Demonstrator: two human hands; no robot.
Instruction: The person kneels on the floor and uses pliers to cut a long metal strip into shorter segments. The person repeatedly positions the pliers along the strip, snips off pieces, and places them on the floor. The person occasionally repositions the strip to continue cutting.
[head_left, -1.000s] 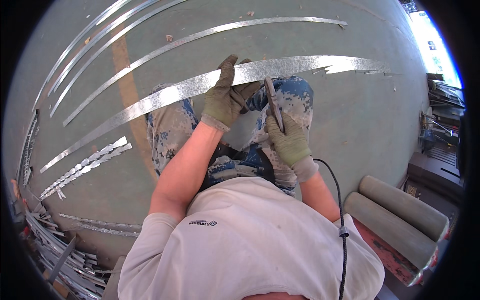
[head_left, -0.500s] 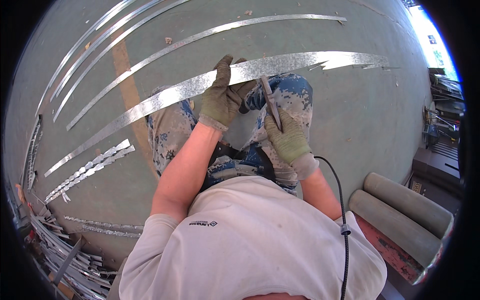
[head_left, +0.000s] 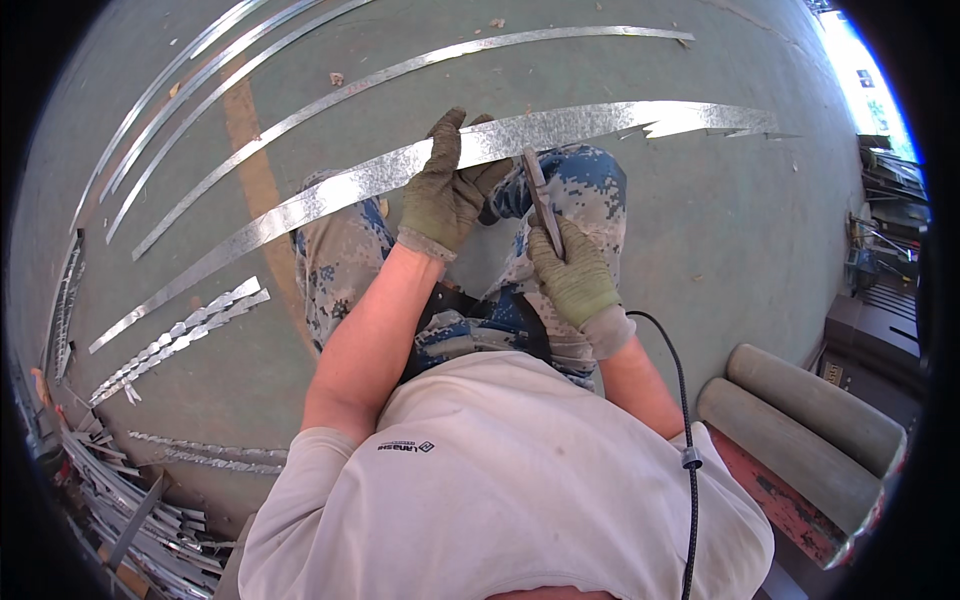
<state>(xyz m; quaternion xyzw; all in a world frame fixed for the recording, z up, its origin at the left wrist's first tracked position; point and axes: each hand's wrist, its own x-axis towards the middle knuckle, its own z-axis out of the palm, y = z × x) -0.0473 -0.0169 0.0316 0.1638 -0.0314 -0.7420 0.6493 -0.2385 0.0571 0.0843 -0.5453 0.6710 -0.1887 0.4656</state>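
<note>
A long, shiny sheet-metal strip (head_left: 580, 124) runs across in front of me above my knees, with jagged, notched edges toward its right end. My left hand (head_left: 440, 200), in an olive work glove, is closed on the strip's middle, thumb over the top face and fingers beneath. Just right of it, my gloved right hand (head_left: 573, 275) grips the handles of what look like tin snips (head_left: 541, 203). Their head is at the strip's near edge; whether the blades are on the metal I cannot tell. Most of the handles are hidden in the glove.
More long metal strips (head_left: 400, 75) lie on the green floor beyond. Jagged offcuts (head_left: 190, 335) are at left, and a scrap pile (head_left: 130, 520) at lower left. Two grey rolls (head_left: 800, 430) rest at right by a red, worn surface (head_left: 765, 495). A black cable (head_left: 690, 520) hangs along my right side.
Hardly anything differs. The tin snips in my right hand have shifted very slightly, while my left hand keeps its hold on the strip.
</note>
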